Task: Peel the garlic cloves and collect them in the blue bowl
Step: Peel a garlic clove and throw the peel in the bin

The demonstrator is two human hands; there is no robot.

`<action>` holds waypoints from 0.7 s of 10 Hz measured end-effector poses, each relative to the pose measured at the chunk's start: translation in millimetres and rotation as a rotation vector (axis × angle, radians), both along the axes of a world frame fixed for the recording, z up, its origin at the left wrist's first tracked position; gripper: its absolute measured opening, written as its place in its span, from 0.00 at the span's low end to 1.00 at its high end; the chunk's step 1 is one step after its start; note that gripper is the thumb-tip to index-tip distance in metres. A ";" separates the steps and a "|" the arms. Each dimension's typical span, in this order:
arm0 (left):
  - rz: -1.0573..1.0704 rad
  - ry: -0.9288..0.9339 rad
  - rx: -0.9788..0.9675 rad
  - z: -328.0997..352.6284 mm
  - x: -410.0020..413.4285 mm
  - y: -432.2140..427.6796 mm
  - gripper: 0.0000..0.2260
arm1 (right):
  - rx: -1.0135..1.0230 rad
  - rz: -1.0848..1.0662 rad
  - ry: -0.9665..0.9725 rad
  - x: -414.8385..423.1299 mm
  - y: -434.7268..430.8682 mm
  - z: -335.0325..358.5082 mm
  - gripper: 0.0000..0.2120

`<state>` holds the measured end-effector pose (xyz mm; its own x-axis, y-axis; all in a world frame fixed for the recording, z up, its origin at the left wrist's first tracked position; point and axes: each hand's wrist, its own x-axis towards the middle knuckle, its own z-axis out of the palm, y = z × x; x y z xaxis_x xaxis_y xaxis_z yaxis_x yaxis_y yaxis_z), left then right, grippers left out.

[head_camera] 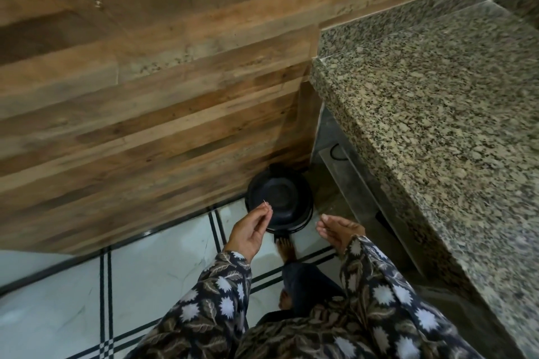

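I look down at the floor beside a counter. My left hand (pixel 250 229) is raised over a black pedal bin (pixel 281 199) and pinches a tiny pale scrap, likely garlic skin (pixel 266 203), between thumb and fingertips. My right hand (pixel 338 227) hovers to the right of the bin with palm up, fingers loosely curled and nothing visible in it. The bin's lid looks lifted and my foot (pixel 285 249) rests at its base. No garlic cloves or blue bowl are in view.
A speckled granite counter (pixel 437 114) fills the right side, with a shelf below it. A wood-patterned wall (pixel 145 96) stands behind the bin. White floor tiles with black lines (pixel 87 300) lie at the lower left.
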<state>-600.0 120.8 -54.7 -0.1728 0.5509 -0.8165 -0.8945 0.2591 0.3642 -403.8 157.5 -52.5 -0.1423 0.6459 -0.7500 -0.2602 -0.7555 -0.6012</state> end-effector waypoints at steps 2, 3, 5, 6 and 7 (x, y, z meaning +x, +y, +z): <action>-0.014 0.003 -0.039 -19.1 -11.0 -1.6 0.06 | -0.078 0.110 -0.074 -9.2 5.0 -14.3 0.03; -0.078 0.084 -0.058 -39.8 -15.0 2.6 0.08 | -0.121 0.141 -0.081 -14.3 13.0 -22.2 0.04; -0.458 0.520 -0.033 -112.0 -17.5 17.6 0.15 | -0.205 0.130 -0.084 -36.1 38.8 -77.4 0.05; -0.649 0.715 -0.077 -176.3 -27.5 42.2 0.13 | -0.250 0.108 -0.092 -60.0 69.0 -140.6 0.10; -0.752 0.917 -0.081 -248.9 -33.2 71.3 0.14 | -0.253 0.151 -0.132 -90.0 98.1 -207.8 0.15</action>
